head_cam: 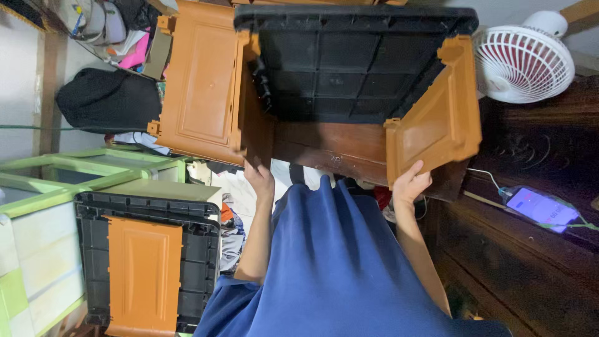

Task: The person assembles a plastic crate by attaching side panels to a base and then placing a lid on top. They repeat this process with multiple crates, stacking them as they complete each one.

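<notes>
- Cabinet frame: black ribbed panel at 12 o'clock with orange plastic side panels standing on it.
- Left hand sits at the lower edge of the big orange side panel, fingers up against it; can't tell whether they're clamped or just bracing.
- Right hand is wrapped on the bottom corner of the smaller orange panel at 2 o'clock, thumb and fingers pinching it.
- Progress, my read: two sides look seated on the black panel; no front, shelf or top visible there, so roughly mid-build.
- Spare parts at 8 o'clock: a second black panel with an orange door panel lying on it, unused.
- Nearby: green-framed drawer unit at 9, white fan at 1, phone at 3.
</notes>
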